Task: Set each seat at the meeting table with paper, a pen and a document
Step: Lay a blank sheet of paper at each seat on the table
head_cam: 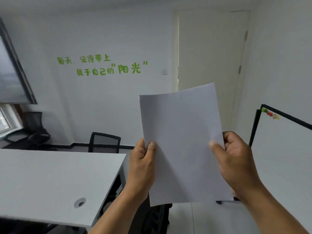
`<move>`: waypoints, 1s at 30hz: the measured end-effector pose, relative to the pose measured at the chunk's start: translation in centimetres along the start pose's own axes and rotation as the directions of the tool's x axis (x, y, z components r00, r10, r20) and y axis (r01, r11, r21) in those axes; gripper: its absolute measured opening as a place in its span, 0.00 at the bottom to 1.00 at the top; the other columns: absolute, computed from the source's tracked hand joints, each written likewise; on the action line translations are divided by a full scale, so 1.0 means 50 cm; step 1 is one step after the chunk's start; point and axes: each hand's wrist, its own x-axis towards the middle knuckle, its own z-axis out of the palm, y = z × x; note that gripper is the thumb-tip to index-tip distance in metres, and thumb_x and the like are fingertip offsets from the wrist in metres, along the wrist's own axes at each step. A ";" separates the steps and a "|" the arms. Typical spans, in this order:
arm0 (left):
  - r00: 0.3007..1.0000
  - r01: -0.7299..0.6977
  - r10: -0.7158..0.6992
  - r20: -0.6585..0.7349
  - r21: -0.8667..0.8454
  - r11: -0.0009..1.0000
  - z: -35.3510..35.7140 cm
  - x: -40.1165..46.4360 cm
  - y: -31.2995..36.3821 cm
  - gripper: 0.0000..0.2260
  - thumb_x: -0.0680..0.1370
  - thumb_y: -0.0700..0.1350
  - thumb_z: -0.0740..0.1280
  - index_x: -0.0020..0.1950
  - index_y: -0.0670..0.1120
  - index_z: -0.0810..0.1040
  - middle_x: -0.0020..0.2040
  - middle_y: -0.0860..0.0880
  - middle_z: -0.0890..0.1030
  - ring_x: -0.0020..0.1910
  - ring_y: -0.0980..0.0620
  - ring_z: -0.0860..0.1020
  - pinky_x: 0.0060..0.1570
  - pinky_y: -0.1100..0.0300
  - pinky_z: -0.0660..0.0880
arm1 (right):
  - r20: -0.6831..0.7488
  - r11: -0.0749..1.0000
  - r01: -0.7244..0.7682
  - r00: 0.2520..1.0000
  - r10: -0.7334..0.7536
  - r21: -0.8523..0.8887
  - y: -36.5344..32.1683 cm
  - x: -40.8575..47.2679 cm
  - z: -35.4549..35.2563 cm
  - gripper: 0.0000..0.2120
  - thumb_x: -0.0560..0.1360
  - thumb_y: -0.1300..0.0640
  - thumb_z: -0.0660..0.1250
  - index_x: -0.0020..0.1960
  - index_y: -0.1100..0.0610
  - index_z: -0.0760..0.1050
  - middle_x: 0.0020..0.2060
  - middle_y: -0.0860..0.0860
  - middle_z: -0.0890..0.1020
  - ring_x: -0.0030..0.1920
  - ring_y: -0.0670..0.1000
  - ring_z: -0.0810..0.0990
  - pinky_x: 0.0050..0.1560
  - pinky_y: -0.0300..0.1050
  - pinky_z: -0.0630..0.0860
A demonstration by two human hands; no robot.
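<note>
Two hands, left point(143, 163) and right point(236, 159), pinch one paper sheet point(182, 142); one table point(50, 174).

In the centre of the frame is white paper point(182, 141), smooth and matt, slightly curved. At lower left the table point(50, 176) has a smooth, pale grey top with a faint sheen, and a glossy, metal-looking grommet point(80, 202). The chair point(104, 142) behind it has a black mesh back. At right, the whiteboard point(283, 149) looks smooth and white in a black frame.

An office meeting room: long white table point(50, 174), mesh chairs point(104, 142), whiteboard point(283, 141).
</note>
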 end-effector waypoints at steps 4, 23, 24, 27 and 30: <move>0.993 -0.014 0.023 -0.119 0.079 0.997 -0.019 0.077 -0.009 0.09 0.89 0.44 0.63 0.57 0.44 0.81 0.51 0.43 0.88 0.45 0.50 0.85 0.45 0.53 0.83 | 0.114 0.997 -0.010 0.993 0.001 0.079 0.027 0.095 0.066 0.07 0.84 0.60 0.68 0.53 0.49 0.82 0.45 0.54 0.89 0.47 0.69 0.86 0.49 0.74 0.84; 0.941 -0.028 0.066 -0.331 0.119 0.992 -0.226 0.536 -0.129 0.09 0.90 0.45 0.63 0.59 0.46 0.82 0.54 0.46 0.89 0.55 0.39 0.87 0.58 0.40 0.84 | 0.351 0.975 -0.097 0.936 0.021 0.201 0.176 0.473 0.540 0.03 0.78 0.54 0.71 0.51 0.51 0.82 0.49 0.64 0.87 0.51 0.76 0.83 0.50 0.79 0.81; 0.936 -0.024 0.064 -0.346 0.118 0.993 -0.235 0.552 -0.130 0.09 0.90 0.45 0.63 0.59 0.46 0.82 0.53 0.47 0.90 0.54 0.41 0.87 0.56 0.44 0.84 | 0.366 0.974 -0.100 0.930 0.020 0.201 0.180 0.487 0.562 0.03 0.79 0.55 0.72 0.51 0.51 0.82 0.49 0.64 0.86 0.51 0.76 0.83 0.50 0.79 0.82; 0.922 -0.019 0.073 -0.381 0.145 0.989 -0.272 0.596 -0.138 0.09 0.90 0.46 0.62 0.60 0.49 0.83 0.53 0.50 0.90 0.52 0.47 0.88 0.54 0.49 0.84 | 0.422 0.972 -0.126 0.906 0.032 0.197 0.195 0.527 0.632 0.01 0.81 0.58 0.71 0.51 0.53 0.82 0.48 0.65 0.86 0.50 0.77 0.82 0.49 0.79 0.81; 0.889 0.011 0.074 -0.452 0.181 0.983 -0.305 0.641 -0.161 0.09 0.90 0.47 0.62 0.59 0.50 0.83 0.51 0.53 0.90 0.48 0.53 0.88 0.47 0.56 0.83 | 0.496 0.964 -0.176 0.867 0.056 0.199 0.215 0.565 0.702 0.06 0.83 0.62 0.69 0.51 0.53 0.82 0.47 0.61 0.88 0.49 0.72 0.86 0.50 0.74 0.84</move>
